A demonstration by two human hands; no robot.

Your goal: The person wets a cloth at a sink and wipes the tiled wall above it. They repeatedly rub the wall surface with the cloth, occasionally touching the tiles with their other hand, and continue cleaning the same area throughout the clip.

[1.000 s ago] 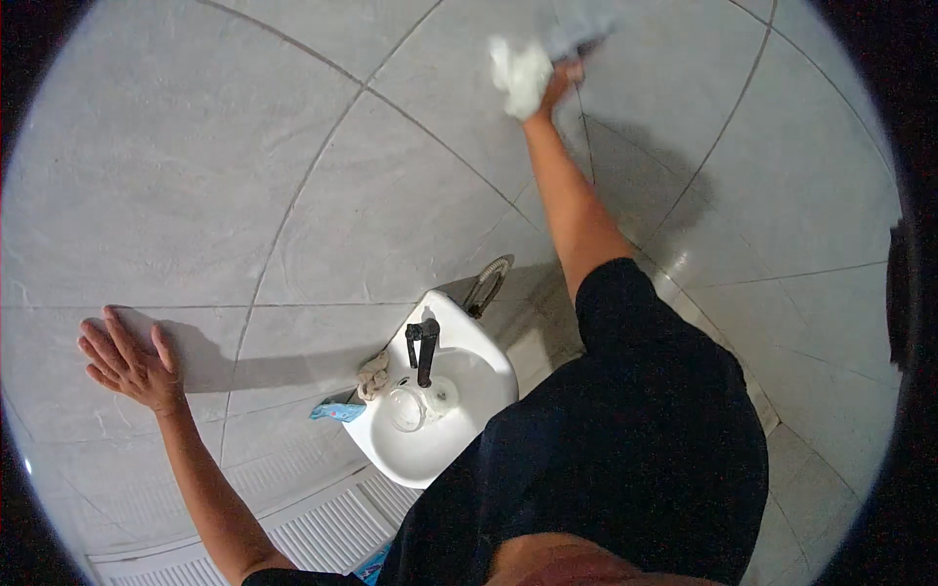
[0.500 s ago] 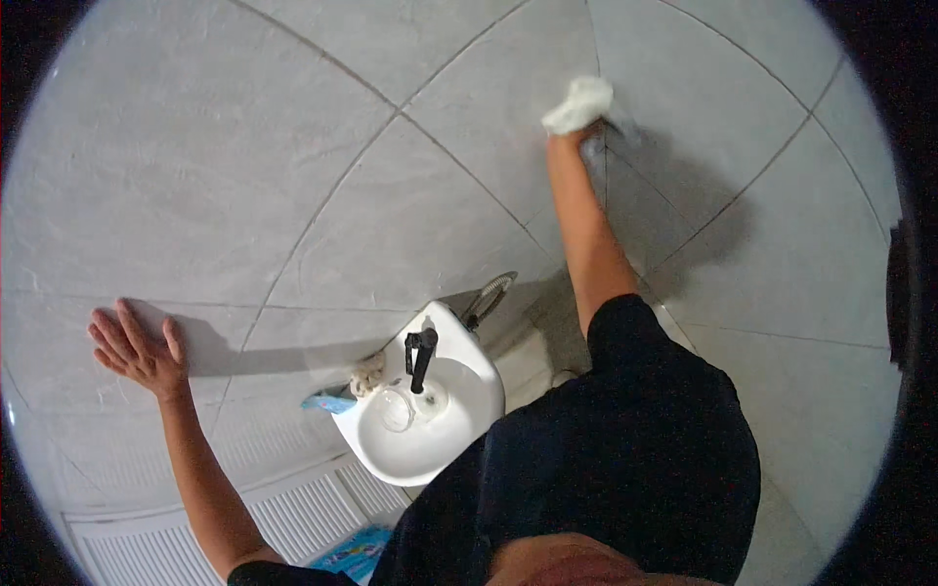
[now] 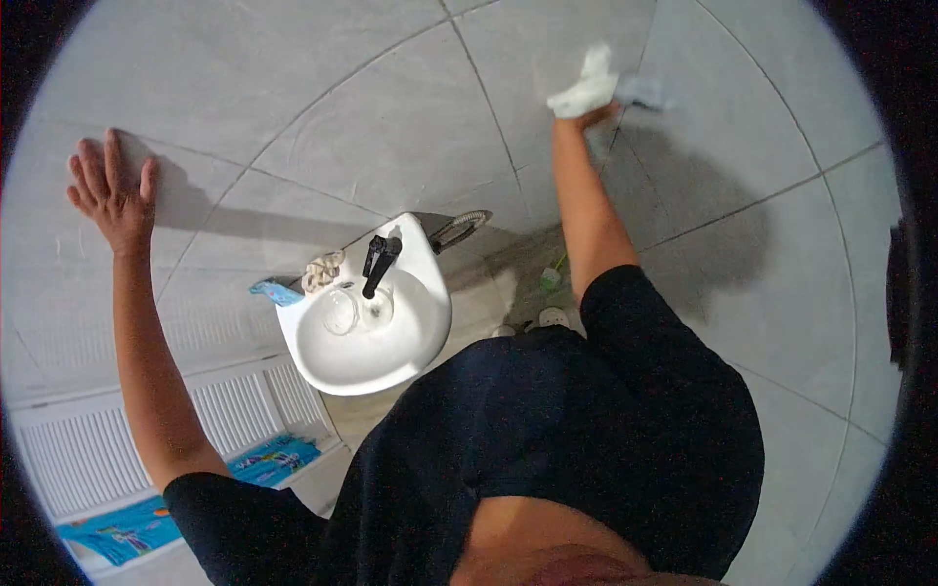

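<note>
My left hand (image 3: 119, 200) rests with fingers spread against the grey tiled wall (image 3: 352, 127), its palm toward the tiles and its arm nearly straight. Far up on the right, my right hand (image 3: 600, 116) reaches to the wall near where two wall faces meet. A white cloth (image 3: 586, 93), smeared by motion, is in that hand and covers most of its fingers. Beside the cloth shows a blurred greyish patch that I cannot make out.
Below and between my arms stands a white washbasin (image 3: 332, 376) with a black tap (image 3: 383, 266). A clear round dish (image 3: 340, 311) lies in it. A crumpled beige cloth (image 3: 322, 272) and a blue packet (image 3: 277, 292) sit at its edge. White louvred panels (image 3: 234, 415) stand lower left.
My view has shifted, so the basin and my left hand appear higher and further left. The white cloth has moved slightly and changed shape in my right hand. My left hand stays spread on the wall.
</note>
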